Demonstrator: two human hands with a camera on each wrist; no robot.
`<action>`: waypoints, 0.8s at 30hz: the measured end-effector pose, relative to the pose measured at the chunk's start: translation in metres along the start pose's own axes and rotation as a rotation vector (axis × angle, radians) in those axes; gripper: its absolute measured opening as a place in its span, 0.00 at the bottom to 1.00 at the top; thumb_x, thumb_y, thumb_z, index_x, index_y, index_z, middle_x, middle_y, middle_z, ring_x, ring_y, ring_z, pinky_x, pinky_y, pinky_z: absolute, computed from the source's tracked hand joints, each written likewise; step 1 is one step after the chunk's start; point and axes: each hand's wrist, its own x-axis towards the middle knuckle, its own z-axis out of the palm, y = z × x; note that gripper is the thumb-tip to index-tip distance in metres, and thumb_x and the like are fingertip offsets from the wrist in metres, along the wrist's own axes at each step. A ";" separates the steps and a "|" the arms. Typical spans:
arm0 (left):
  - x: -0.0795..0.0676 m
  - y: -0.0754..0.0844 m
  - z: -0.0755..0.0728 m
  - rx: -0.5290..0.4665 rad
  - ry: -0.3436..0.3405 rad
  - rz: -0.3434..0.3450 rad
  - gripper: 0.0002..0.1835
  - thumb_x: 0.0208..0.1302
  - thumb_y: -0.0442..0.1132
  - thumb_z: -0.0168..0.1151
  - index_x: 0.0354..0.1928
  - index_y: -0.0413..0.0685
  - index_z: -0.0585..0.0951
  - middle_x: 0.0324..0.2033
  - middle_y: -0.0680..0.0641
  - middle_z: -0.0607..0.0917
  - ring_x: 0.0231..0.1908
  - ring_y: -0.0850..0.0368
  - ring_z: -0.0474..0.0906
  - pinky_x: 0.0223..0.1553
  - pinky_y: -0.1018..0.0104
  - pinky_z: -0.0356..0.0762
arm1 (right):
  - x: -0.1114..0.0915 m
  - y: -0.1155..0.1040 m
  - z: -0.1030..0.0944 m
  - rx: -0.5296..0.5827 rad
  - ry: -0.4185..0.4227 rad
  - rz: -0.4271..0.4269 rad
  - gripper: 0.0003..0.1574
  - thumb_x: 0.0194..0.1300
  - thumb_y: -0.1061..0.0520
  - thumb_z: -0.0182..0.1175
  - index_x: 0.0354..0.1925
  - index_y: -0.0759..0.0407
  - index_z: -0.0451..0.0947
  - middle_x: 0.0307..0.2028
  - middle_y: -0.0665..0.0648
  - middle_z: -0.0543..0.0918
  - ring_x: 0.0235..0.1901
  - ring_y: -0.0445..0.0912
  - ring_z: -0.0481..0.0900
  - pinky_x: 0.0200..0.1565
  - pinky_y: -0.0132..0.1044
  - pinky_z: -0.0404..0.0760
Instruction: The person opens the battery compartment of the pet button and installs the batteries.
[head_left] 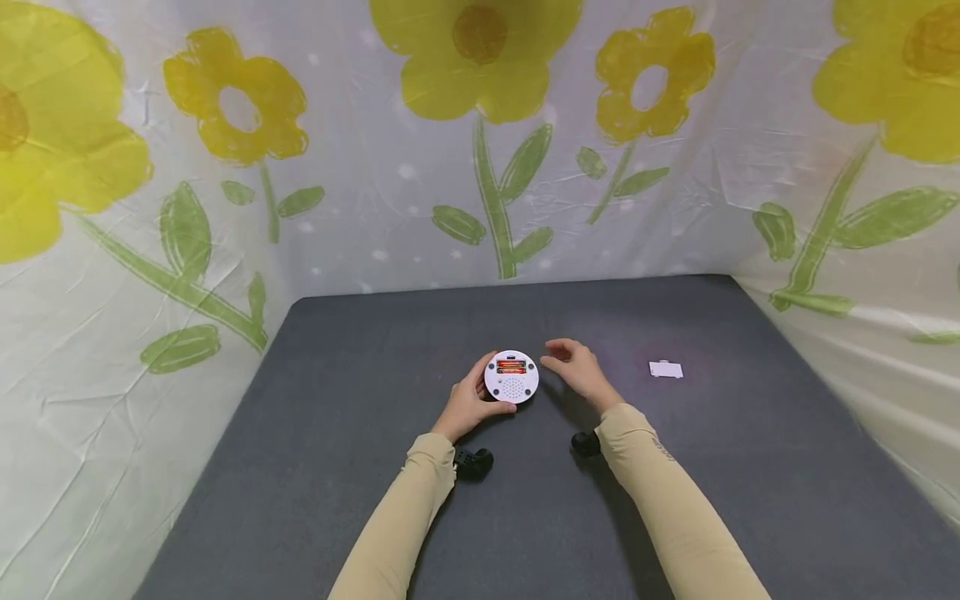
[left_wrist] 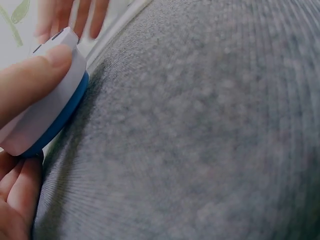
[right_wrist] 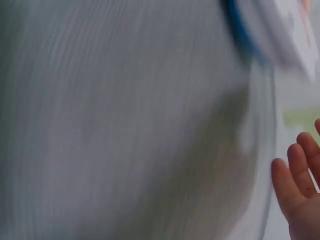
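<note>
A round white device (head_left: 513, 390) with a blue lower rim faces its underside up in the head view. Its battery compartment is uncovered, with two red-orange batteries (head_left: 512, 367) side by side inside. Small dark feet and a patch of speaker holes surround the compartment. My left hand (head_left: 468, 402) grips the device from its left edge, thumb along the near side and fingers beneath. To the right of the device, apart from it, is my right hand (head_left: 576, 371) with loosely bent fingers and nothing in them. The left wrist view shows the thumb (left_wrist: 35, 80) over the white casing.
A small white battery cover (head_left: 665, 369) lies on the dark grey table (head_left: 525, 517), right of my right hand. Black wrist cameras (head_left: 472, 463) hang under both sleeves. Behind the table's far edge hangs a white curtain (head_left: 360, 208) with yellow flowers.
</note>
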 end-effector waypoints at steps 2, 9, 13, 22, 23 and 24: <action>0.000 -0.001 0.000 -0.013 0.004 -0.010 0.54 0.40 0.37 0.78 0.70 0.47 0.57 0.62 0.47 0.68 0.59 0.60 0.67 0.54 0.68 0.70 | -0.003 0.013 -0.017 -0.031 0.023 -0.004 0.25 0.61 0.58 0.63 0.53 0.71 0.73 0.49 0.68 0.76 0.50 0.58 0.73 0.52 0.50 0.71; 0.001 -0.001 0.000 -0.024 -0.007 -0.016 0.55 0.40 0.39 0.78 0.70 0.47 0.57 0.63 0.46 0.66 0.60 0.58 0.64 0.55 0.69 0.68 | -0.018 0.046 -0.078 -0.165 0.031 0.027 0.30 0.58 0.60 0.65 0.55 0.72 0.70 0.52 0.70 0.72 0.53 0.62 0.69 0.52 0.55 0.70; 0.000 0.001 -0.001 -0.017 -0.005 -0.025 0.55 0.40 0.39 0.78 0.70 0.47 0.57 0.64 0.46 0.65 0.61 0.57 0.64 0.55 0.68 0.67 | -0.025 0.059 -0.102 -0.226 0.030 0.078 0.32 0.58 0.60 0.65 0.57 0.72 0.67 0.55 0.71 0.69 0.55 0.64 0.65 0.53 0.58 0.67; 0.001 -0.003 0.000 -0.019 -0.013 -0.016 0.54 0.40 0.38 0.78 0.70 0.48 0.57 0.64 0.46 0.65 0.61 0.57 0.64 0.54 0.67 0.70 | -0.038 0.082 -0.135 -0.351 0.023 0.115 0.33 0.54 0.63 0.66 0.56 0.76 0.67 0.54 0.76 0.69 0.54 0.67 0.65 0.52 0.60 0.65; 0.001 -0.003 -0.001 -0.016 -0.013 -0.018 0.54 0.41 0.38 0.78 0.71 0.49 0.57 0.64 0.46 0.65 0.61 0.57 0.64 0.54 0.67 0.70 | -0.039 0.084 -0.137 -0.369 0.019 0.109 0.33 0.54 0.63 0.66 0.55 0.77 0.68 0.53 0.76 0.70 0.52 0.67 0.66 0.51 0.59 0.66; 0.001 -0.003 -0.001 -0.014 -0.014 -0.021 0.54 0.41 0.38 0.77 0.71 0.49 0.56 0.64 0.46 0.65 0.61 0.57 0.64 0.54 0.68 0.70 | -0.040 0.085 -0.138 -0.384 0.017 0.102 0.32 0.53 0.64 0.66 0.54 0.77 0.68 0.51 0.76 0.71 0.50 0.66 0.68 0.50 0.59 0.66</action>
